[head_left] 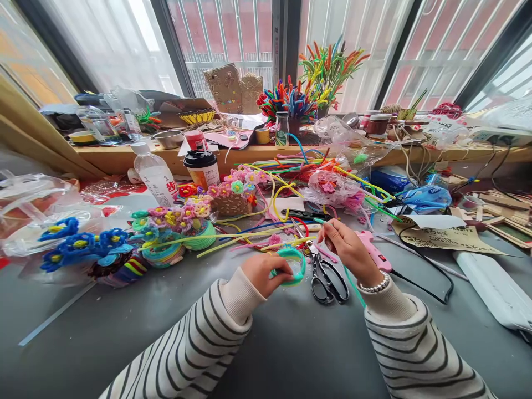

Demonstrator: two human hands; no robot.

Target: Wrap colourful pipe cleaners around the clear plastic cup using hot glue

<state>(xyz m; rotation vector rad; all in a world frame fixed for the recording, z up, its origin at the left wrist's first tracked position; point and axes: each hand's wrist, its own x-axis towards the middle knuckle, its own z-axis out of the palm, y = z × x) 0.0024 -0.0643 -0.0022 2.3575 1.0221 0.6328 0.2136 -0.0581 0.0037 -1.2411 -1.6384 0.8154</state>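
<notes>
My left hand (266, 272) is closed on the left side of a small round green ring (297, 266), which looks wound from fuzzy stems. To its right, my right hand (341, 245) pinches a green pipe cleaner (354, 285); one tip pokes out left of the fingers and the rest hangs below the hand. Black-handled scissors (326, 277) lie on the grey table between my hands, blades pointing away. Just behind my right wrist is a pink glue gun (373, 252). Loose colored pipe cleaners (257, 227) lie beyond my hands.
Pots of fuzzy flowers (193, 221) and blue flowers (83, 244) stand at left, near a clear bottle (153, 174) and a lidded cup (202, 169). At right are a white device (494, 288), brown paper (446, 235) and a black cable (421, 293).
</notes>
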